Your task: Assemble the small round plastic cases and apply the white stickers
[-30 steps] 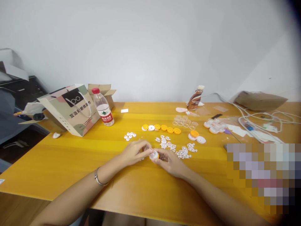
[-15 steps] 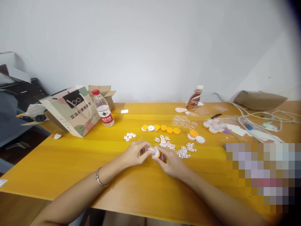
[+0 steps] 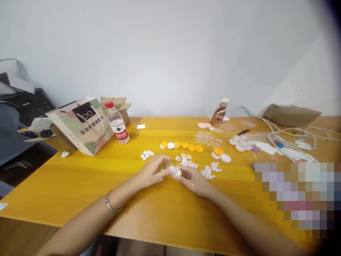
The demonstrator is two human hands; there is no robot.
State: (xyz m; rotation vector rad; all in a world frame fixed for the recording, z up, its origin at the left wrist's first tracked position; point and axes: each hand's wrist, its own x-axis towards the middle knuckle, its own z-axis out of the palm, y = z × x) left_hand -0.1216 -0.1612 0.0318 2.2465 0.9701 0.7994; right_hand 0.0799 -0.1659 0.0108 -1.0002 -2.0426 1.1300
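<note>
My right hand is closed around a small clear plastic case with a white and orange base, which tilts to the left. My left hand is at the case's clear end, its fingers spread and its thumb close to the rim; whether the thumb touches it I cannot tell. Just beyond my hands lie white openwork plastic pieces, with more of them to the right. Small white round parts are grouped beyond my left hand. A row of orange and white rings lies farther back.
Clear cups and lidded clear cases stand at the right. A water bottle and a paper bag are at the left. A brown drink bottle is near the wall. Tangled cables cover the far right.
The fingers of my left hand have lifted and spread away from the case. My right hand still holds it, and its clear end now shows more.
</note>
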